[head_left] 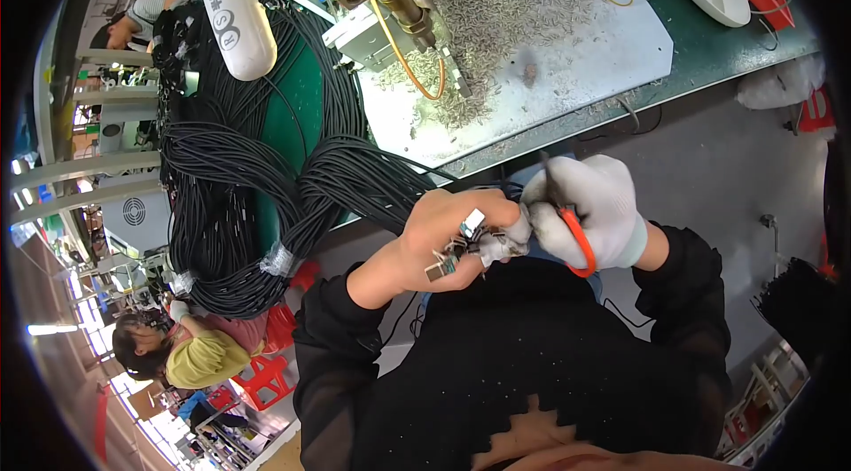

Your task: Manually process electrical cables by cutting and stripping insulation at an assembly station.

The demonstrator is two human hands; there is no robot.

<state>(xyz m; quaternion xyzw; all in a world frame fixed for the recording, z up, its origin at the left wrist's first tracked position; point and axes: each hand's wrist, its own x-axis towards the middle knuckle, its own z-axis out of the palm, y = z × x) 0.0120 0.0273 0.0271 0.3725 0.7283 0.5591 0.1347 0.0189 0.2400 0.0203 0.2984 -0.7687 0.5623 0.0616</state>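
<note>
In front of my body both hands are close together, just off the table's near edge. My bare left hand (456, 241) is closed round the end of a black cable bundle (368, 183). Small metal and white connectors (441, 269) stick out below its fingers, and white material covers its fingertips. My right hand (589, 210), in a white glove, grips a hand tool with a curved red handle (578, 241). A dark, narrow part shows above that fist; the tool's working end is hidden, so its exact kind is unclear. The fingers of both hands meet or nearly meet.
Coiled black cables (222, 170) hang over the green table's left side. A press-like machine (412, 19) stands over a white plate (567, 72) strewn with small metal bits. A lamp (235, 19) hangs at upper left. A co-worker in yellow (204, 360) sits at lower left.
</note>
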